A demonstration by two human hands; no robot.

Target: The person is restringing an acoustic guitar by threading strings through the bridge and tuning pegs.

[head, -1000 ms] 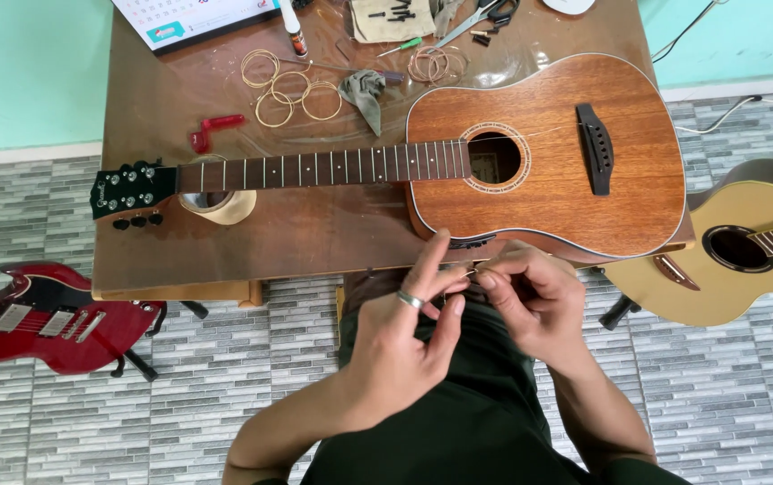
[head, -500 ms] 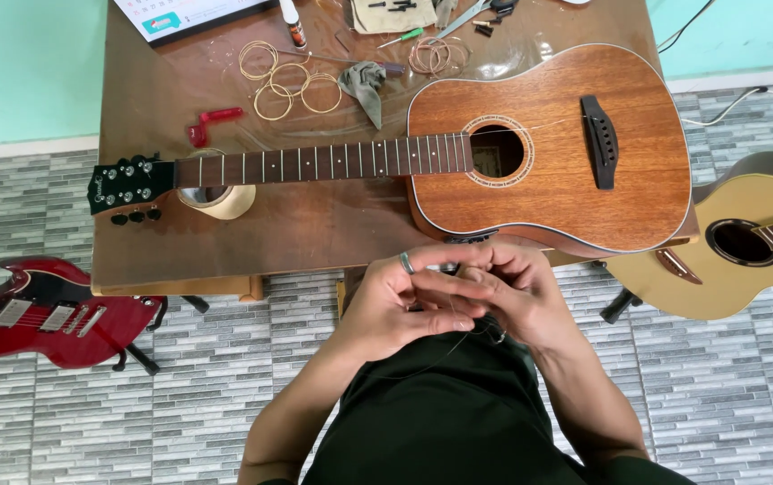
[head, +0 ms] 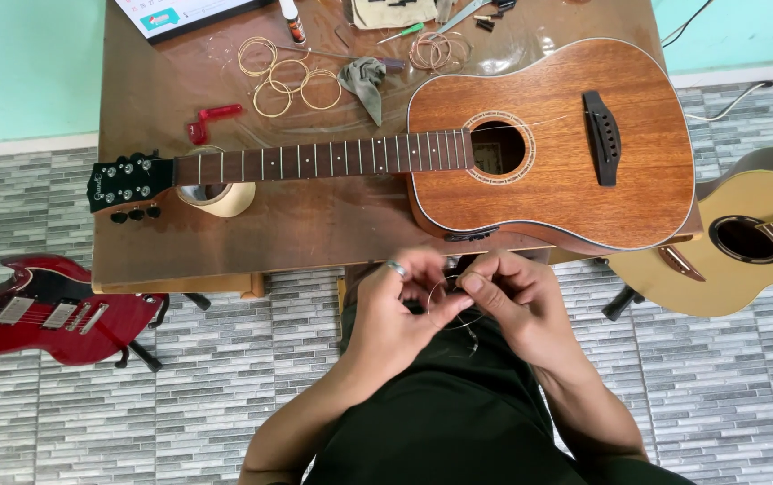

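Both hands, left hand and right hand, pinched together on a coiled guitar string (thin wire). Risk: coil springs loose, kinks, or pricks fingertips.

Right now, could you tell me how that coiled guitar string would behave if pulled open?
The coiled string, pinched between left hand and right hand, looks thin and springy, so it would probably recoil. It seems light, and its loose end may whip.
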